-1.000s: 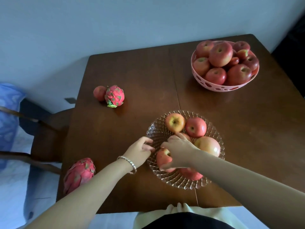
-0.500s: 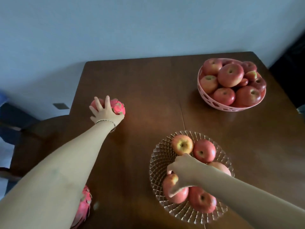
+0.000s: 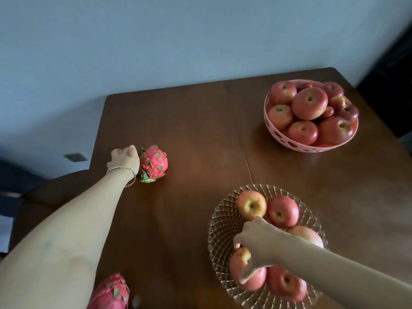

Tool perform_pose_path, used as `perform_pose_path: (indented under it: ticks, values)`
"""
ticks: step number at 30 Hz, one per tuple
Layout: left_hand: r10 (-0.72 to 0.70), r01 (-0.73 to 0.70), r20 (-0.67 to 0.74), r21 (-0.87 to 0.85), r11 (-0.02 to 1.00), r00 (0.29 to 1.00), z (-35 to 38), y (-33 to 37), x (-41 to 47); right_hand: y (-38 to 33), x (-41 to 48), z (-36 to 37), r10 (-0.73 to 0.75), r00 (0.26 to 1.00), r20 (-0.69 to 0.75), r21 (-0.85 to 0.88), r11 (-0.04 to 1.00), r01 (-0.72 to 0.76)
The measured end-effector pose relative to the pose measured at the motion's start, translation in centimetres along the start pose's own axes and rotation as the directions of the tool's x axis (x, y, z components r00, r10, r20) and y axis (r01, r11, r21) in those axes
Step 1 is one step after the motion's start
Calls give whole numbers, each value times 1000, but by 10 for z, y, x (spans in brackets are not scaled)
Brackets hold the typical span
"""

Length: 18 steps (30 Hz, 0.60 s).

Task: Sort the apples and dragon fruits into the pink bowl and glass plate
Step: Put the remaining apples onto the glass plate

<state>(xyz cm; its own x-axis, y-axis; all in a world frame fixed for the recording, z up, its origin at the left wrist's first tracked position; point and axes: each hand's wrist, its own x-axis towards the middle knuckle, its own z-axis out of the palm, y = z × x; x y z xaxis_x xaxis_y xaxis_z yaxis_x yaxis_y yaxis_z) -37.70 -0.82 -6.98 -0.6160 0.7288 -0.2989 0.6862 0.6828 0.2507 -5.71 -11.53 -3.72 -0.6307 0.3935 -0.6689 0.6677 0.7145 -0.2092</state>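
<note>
My left hand (image 3: pixel 124 158) reaches to the table's left side, its fingers curled over a small apple that it hides almost fully, right beside a pink dragon fruit (image 3: pixel 153 163). My right hand (image 3: pixel 256 243) is in the glass plate (image 3: pixel 220 219) at the near right, where it grips a red apple (image 3: pixel 239 263) at the plate's left side. Several more apples (image 3: pixel 282 210) lie in the plate. The pink bowl (image 3: pixel 296 146) at the far right is heaped with apples (image 3: pixel 309 103). A second dragon fruit (image 3: pixel 109 293) lies at the near left edge, partly under my left forearm.
The brown wooden table (image 3: pixel 200 130) has a seam running down its middle. A dark chair (image 3: pixel 33 197) stands past the table's left edge. A pale wall is behind the table, and a dark object (image 3: pixel 392 85) stands at the far right corner.
My left hand moved from the plate's rim out to the far left and its spread fingers have curled over the small apple. My right hand keeps its hold on the apple in the plate.
</note>
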Motion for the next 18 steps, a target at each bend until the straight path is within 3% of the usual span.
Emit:
perform_pose_path:
  ticks: [2, 6, 13, 15, 18]
  values:
    - [63, -63, 8, 80, 995, 998, -6, -3, 9, 0, 1, -1, 6, 1000, 13, 4, 1000, -6]
    - [55, -65, 61, 162, 985, 997, -10, -15, 20, -1, 2, -3, 14, 1000, 28, 37, 999, -15]
    - [178, -187, 77, 139, 972, 981, -5, -22, 8, -1, 1, 0, 45, 998, 37, 57, 997, -47]
    - [150, -163, 81, 193, 968, 985, -2, -28, -4, -1, 1, 0, 53, 998, 35, 64, 996, -55]
    - [-3, -14, 89, 192, 981, 996, -1, -36, -35, -2, 0, 0, 48, 999, 21, 63, 997, -49]
